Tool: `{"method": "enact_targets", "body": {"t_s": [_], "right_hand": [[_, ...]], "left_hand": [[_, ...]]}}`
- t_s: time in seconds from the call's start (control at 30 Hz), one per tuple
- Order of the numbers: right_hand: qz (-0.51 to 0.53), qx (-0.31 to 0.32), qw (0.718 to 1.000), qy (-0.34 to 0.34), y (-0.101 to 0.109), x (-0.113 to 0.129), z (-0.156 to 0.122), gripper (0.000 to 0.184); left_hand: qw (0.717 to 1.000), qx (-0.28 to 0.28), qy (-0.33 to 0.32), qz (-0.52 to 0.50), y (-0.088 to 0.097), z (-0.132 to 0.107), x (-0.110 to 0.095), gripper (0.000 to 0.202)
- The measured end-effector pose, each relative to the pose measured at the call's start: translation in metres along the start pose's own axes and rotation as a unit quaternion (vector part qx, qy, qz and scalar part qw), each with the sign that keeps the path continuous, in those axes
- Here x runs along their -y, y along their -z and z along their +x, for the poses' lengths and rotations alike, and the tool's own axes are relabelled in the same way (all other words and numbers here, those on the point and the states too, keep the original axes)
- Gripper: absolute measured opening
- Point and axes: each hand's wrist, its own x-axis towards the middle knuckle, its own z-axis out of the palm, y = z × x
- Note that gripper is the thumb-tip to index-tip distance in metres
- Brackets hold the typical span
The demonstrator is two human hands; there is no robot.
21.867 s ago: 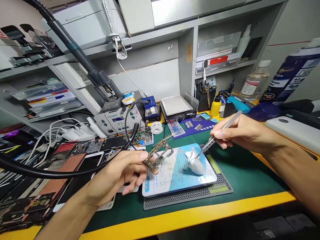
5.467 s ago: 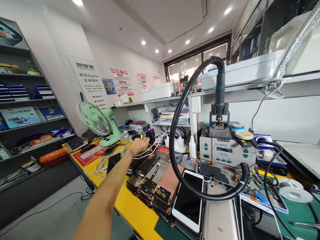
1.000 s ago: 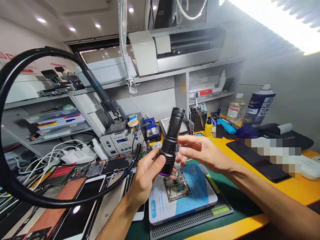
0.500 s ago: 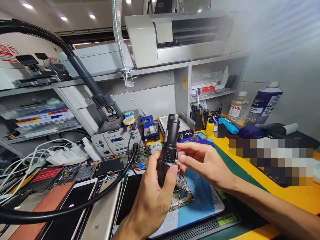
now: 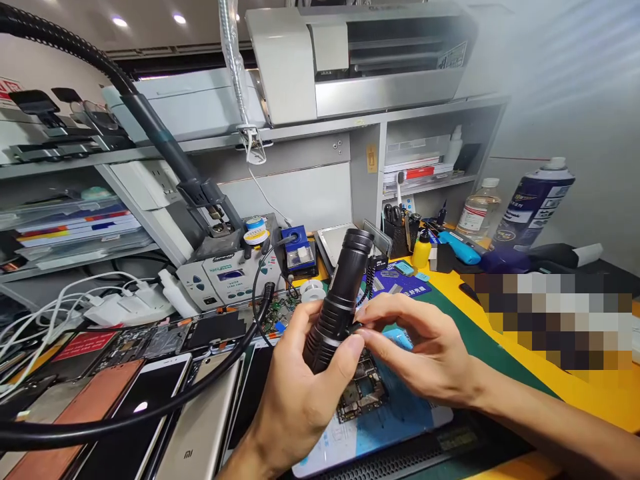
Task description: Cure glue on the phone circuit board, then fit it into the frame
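On the far left, a white power strip [image 5: 120, 305] with cables plugged in lies behind a row of phones. From left to right come a copper-coloured panel [image 5: 93, 400], a white-framed phone [image 5: 137, 400] with a dark screen, and a gold phone back [image 5: 200, 420] near the middle. A black hose [image 5: 210, 380] sweeps over them, and a grey soldering station [image 5: 233, 283] stands farther back.

Near the centre, the left hand [image 5: 307, 397] is wrapped around the lower part of a black flashlight [image 5: 346, 283], thumb in front. The flashlight is held up, its visible end leaning far and to the right; its lower end is hidden in the grip. Below it, a circuit board [image 5: 367, 393] lies on a blue-and-white box [image 5: 405, 417], partly covered by the hands.

Just right of the flashlight, the right hand [image 5: 425, 347] has its thumb and forefinger pinched on a small dark piece [image 5: 355, 328] at the flashlight's side; its other fingers are curled. Farther back on the right stand a yellow bottle [image 5: 421, 253], a clear bottle [image 5: 480, 210] and a dark blue spray can [image 5: 533, 207].
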Motion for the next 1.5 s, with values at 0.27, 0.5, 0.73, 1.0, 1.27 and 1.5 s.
{"method": "enact_targets", "body": {"t_s": [0.27,0.5,0.73,1.0,1.27,1.5], "right_hand": [[-0.019,-0.022,0.999,0.04,-0.001,0.008,0.006,0.016],[-0.029,-0.024,0.998,0.046,-0.002,0.011,0.007,0.015],[-0.04,-0.024,0.997,0.068,-0.001,0.01,0.003,0.021],[-0.042,-0.042,0.997,0.052,-0.004,0.006,0.0,0.023],[-0.055,-0.036,0.995,0.071,-0.008,0.005,0.0,0.022],[-0.062,-0.041,0.994,0.079,-0.01,0.002,-0.005,0.028]], "left_hand": [[1.0,0.023,-0.009,-0.008,0.002,0.0,-0.001,0.038],[1.0,0.0,-0.014,0.012,0.0,-0.001,0.0,0.03],[0.999,-0.03,-0.009,0.023,-0.004,0.0,-0.006,0.026],[0.998,-0.041,0.002,0.041,-0.002,0.001,-0.002,0.028],[0.998,-0.025,-0.002,0.049,-0.001,0.002,-0.005,0.027],[0.998,-0.016,0.005,0.054,0.0,0.0,-0.004,0.026]]}}
